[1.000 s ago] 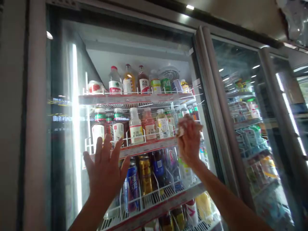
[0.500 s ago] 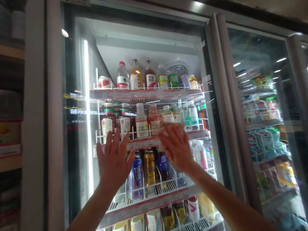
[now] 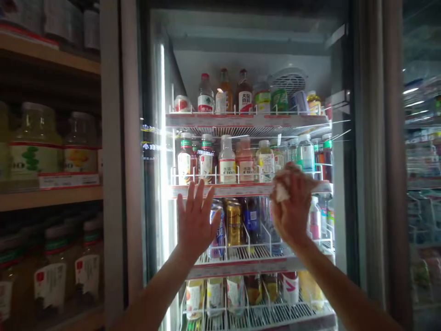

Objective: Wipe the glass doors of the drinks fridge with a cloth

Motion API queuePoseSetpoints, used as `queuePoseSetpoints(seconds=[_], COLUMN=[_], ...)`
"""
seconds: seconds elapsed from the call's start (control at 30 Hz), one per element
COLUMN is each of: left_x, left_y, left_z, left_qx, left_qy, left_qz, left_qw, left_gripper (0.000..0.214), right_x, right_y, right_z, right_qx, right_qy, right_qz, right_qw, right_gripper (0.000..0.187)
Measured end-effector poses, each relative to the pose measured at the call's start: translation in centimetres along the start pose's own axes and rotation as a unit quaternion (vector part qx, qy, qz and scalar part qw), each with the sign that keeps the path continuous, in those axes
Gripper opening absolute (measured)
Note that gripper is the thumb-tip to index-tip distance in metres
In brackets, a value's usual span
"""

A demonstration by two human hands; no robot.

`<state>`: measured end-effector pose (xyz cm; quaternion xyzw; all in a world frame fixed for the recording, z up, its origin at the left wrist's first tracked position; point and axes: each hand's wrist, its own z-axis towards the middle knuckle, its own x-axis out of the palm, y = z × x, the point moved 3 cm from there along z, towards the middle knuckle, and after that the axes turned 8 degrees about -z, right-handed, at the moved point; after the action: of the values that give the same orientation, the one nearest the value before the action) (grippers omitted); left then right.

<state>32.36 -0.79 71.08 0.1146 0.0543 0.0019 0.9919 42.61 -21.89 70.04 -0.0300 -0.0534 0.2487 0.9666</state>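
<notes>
A crumpled light cloth (image 3: 283, 191) is bunched in my right hand (image 3: 292, 216), held up at the glass door (image 3: 248, 59) of a lit drinks fridge. Motion blurs the cloth and the fingers around it. My left hand (image 3: 196, 220) is raised on the left side of the same door, fingers spread and palm toward the glass; whether it touches the pane I cannot tell. Behind the glass, bottles such as a pink-capped one (image 3: 206, 94) and cans such as a gold one (image 3: 234, 223) stand on white wire shelves.
On the left, an open wooden shelf (image 3: 51, 197) holds large bottles (image 3: 36, 142). A grey metal frame post (image 3: 115, 161) divides it from the fridge. At the right a thick door frame (image 3: 379, 151) borders another glass-fronted fridge (image 3: 423, 151).
My view has swung left, bringing more of the left shelf into sight. The right hand with the cloth has turned more upright and shifted slightly right across the door; the left hand stays spread.
</notes>
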Motion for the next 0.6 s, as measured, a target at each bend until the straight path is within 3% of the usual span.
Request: queuePoseSetpoints(seconds=[0.07, 0.13, 0.23, 0.3, 0.33, 0.43, 0.47, 0.5, 0.6], left_x=[0.1, 0.2, 0.4, 0.5, 0.5, 0.6, 0.6, 0.6, 0.6], left_y=[-0.2, -0.3, -0.5, -0.6, -0.7, -0.9, -1.0, -1.0, -1.4], left_z=[-0.4, -0.8, -1.2, -1.5, -1.7, -2.4, -2.7, -3.0, -3.8], left_qx=[0.000, -0.002, -0.011, -0.014, -0.010, 0.009, 0.013, 0.015, 0.014], left_qy=[-0.002, -0.003, -0.001, -0.003, -0.005, -0.002, 0.000, 0.003, 0.008], left_qz=[-0.008, -0.018, -0.028, -0.030, -0.030, -0.031, -0.035, -0.038, -0.044], left_qw=[1.000, 1.000, 1.000, 0.999, 0.999, 0.999, 0.999, 0.999, 0.999], left_gripper=[0.055, 0.055, 0.055, 0.057, 0.059, 0.065, 0.066, 0.066, 0.066], right_x=[0.1, -0.2, -0.9, -1.2, -1.3, -1.1, -1.1, -1.2, -1.8], right_y=[0.9, 0.1, -2.9, -3.4, -2.9, -1.0, -1.1, -1.6, -3.8], right_z=[-1.5, -2.2, -1.9, -2.3, -2.9, -5.2, -5.9, -6.3, -6.9], right_qx=[-0.104, -0.125, 0.017, 0.064, 0.041, -0.123, -0.143, -0.129, 0.026], right_qy=[0.061, 0.071, -0.024, -0.064, -0.054, 0.048, 0.064, 0.058, -0.033], right_qz=[0.031, 0.034, -0.004, -0.009, 0.001, 0.041, 0.043, 0.037, 0.005], right_qw=[0.992, 0.989, 1.000, 0.996, 0.998, 0.990, 0.987, 0.989, 0.999], right_gripper=[0.061, 0.059, 0.057, 0.057, 0.056, 0.054, 0.054, 0.056, 0.061])
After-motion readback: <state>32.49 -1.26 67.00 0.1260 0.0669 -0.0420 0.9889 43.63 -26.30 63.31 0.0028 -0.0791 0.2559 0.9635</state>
